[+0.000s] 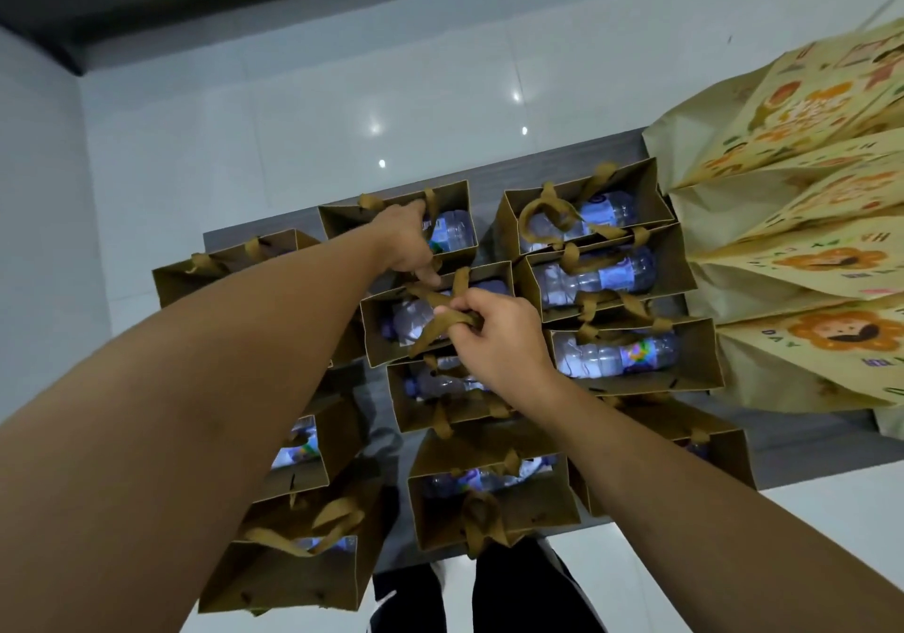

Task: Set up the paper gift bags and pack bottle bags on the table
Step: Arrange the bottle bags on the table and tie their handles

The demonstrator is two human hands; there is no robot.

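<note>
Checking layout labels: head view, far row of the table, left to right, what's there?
Brown bag with no bottle showing → brown bag under the left hand → brown bag with a bottle → printed cream gift bags.

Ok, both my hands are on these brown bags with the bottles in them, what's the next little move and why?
Probably lift the brown ribbon handle clear and settle that brown paper bag upright in its row. The right hand already pinches the handle above the clear plastic water bottle lying inside, while the left hand rests on the neighbouring bag's rim, steadying it.
</note>
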